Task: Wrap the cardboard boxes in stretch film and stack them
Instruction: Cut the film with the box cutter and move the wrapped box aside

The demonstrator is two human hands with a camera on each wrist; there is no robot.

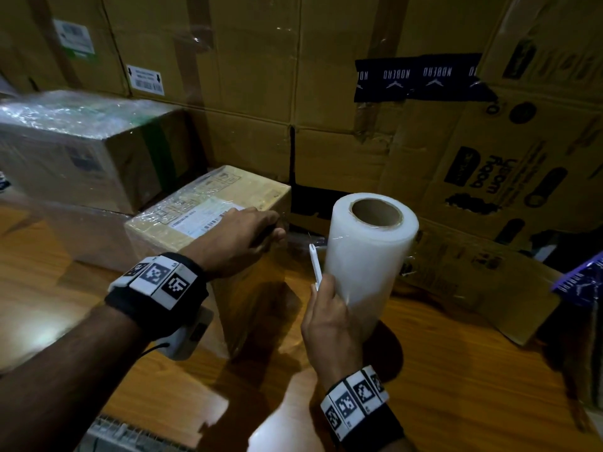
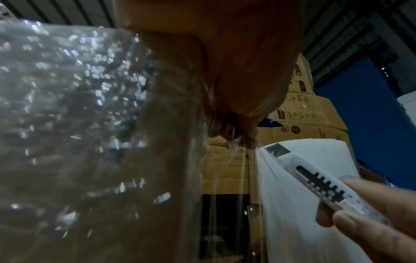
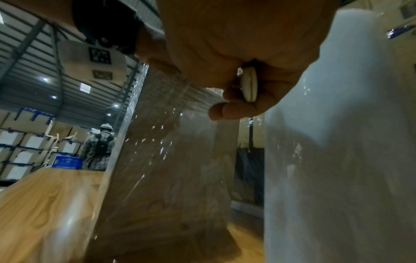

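On the glossy wooden table (image 1: 456, 370), a small film-wrapped cardboard box with a white shipping label (image 1: 208, 207) stands at the centre. The left hand (image 1: 241, 236) lies over its top right corner, fingers curled and pinching a gathered strand of clear stretch film (image 2: 236, 147) that runs toward three o'clock to the upright white roll of stretch film on a cardboard core (image 1: 368, 252). The right hand (image 1: 329, 318), at five o'clock from the box, grips a slim white utility knife (image 1: 316, 269), blade tip up beside the roll. A larger wrapped carton (image 1: 85, 151) sits at ten o'clock.
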